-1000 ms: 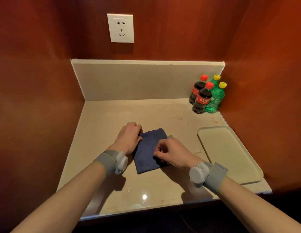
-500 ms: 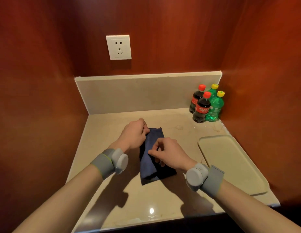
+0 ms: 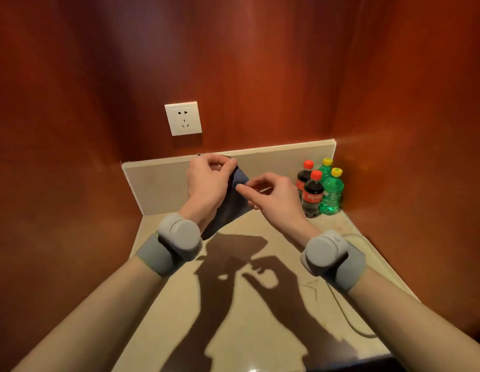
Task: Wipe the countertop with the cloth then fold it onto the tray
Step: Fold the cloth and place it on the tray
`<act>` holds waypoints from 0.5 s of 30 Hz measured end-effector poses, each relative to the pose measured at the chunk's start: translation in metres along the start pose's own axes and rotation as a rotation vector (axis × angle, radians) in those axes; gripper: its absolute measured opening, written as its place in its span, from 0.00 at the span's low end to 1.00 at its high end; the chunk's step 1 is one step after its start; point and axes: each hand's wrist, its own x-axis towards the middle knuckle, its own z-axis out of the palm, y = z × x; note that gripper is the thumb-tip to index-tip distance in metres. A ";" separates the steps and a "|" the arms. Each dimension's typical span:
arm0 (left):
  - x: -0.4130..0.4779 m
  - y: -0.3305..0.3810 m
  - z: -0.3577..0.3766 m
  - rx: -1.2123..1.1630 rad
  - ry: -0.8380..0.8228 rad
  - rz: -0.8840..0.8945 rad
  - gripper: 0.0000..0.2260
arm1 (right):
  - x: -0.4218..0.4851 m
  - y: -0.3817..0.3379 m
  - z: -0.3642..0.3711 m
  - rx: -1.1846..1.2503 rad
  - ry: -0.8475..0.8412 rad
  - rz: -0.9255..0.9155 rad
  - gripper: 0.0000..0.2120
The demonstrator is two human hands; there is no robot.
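Observation:
The dark blue cloth (image 3: 235, 202) hangs in the air above the beige countertop (image 3: 233, 304), folded narrow. My left hand (image 3: 206, 181) is shut on its top edge, fingers curled over it. My right hand (image 3: 271, 197) pinches the cloth's right side between thumb and forefinger. Most of the cloth is hidden behind my left hand and wrist. The beige tray (image 3: 367, 285) lies on the countertop at the right, largely covered by my right forearm and wristband.
Several small bottles stand in the back right corner: cola bottles with red caps (image 3: 312, 194) and green bottles with yellow caps (image 3: 333, 194). A white socket (image 3: 183, 118) is on the red-brown back wall. Wood walls close in left and right.
Both hands have lifted the cloth off the countertop and raised it toward the backsplash. My view has tilted upward, so the counter appears lower.

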 end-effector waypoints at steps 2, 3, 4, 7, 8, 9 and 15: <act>-0.005 0.007 -0.001 -0.077 -0.033 -0.009 0.03 | 0.004 -0.009 -0.003 -0.002 0.012 -0.007 0.17; -0.008 0.010 -0.002 -0.109 -0.051 -0.009 0.04 | 0.005 -0.012 -0.005 -0.002 0.025 -0.009 0.18; -0.010 0.012 -0.002 -0.135 -0.069 -0.009 0.05 | 0.007 -0.014 -0.007 -0.006 0.045 -0.008 0.18; -0.016 0.013 -0.005 -0.211 -0.133 -0.040 0.11 | 0.010 -0.017 -0.016 -0.037 0.079 -0.009 0.14; -0.018 0.012 -0.005 -0.235 -0.160 -0.061 0.13 | 0.010 -0.017 -0.020 -0.053 0.083 -0.017 0.12; -0.020 0.011 -0.005 -0.258 -0.183 -0.084 0.14 | 0.010 -0.018 -0.023 -0.067 0.079 -0.031 0.12; -0.023 0.003 0.002 -0.278 -0.248 -0.147 0.11 | 0.006 -0.015 -0.036 -0.177 -0.022 -0.119 0.12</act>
